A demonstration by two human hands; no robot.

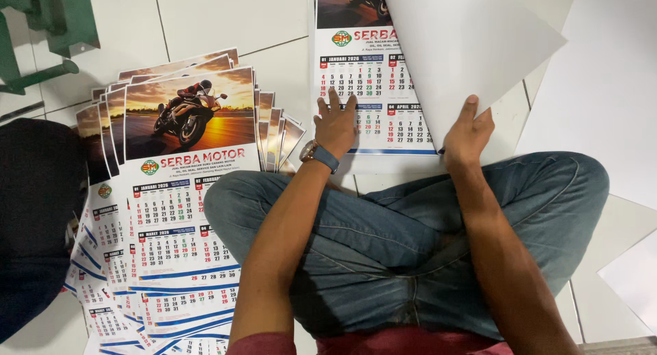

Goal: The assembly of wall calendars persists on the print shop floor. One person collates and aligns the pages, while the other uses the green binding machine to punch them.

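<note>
Pressing flat, the fingers [333,109] of the left hand [335,130] lie spread and open on the lower part of a printed calendar sheet [356,74], which lies on the white tiled floor [226,16] just beyond the person's knees. The right hand [467,133] is closed in a pinch on the bottom edge of a blank white sheet [465,47], thumb up against the paper; that sheet is lifted and curled back, covering the right side of the calendar sheet. A wristwatch [316,153] with a dark blue strap sits on the left wrist. Both forearms reach forward over crossed legs in blue jeans [404,239]; a strip of red shirt [404,343] shows at the lower edge of the view. To the left, beside the left knee, a fanned stack of calendars [171,211] lies on the floor, each with a motorcycle photo at sunset above the month grids; the top one overlaps the rest. More white sheets [602,88] lie to the right. A dark shape [34,225] at far left and a green metal frame [48,27] at upper left cannot be identified further.
</note>
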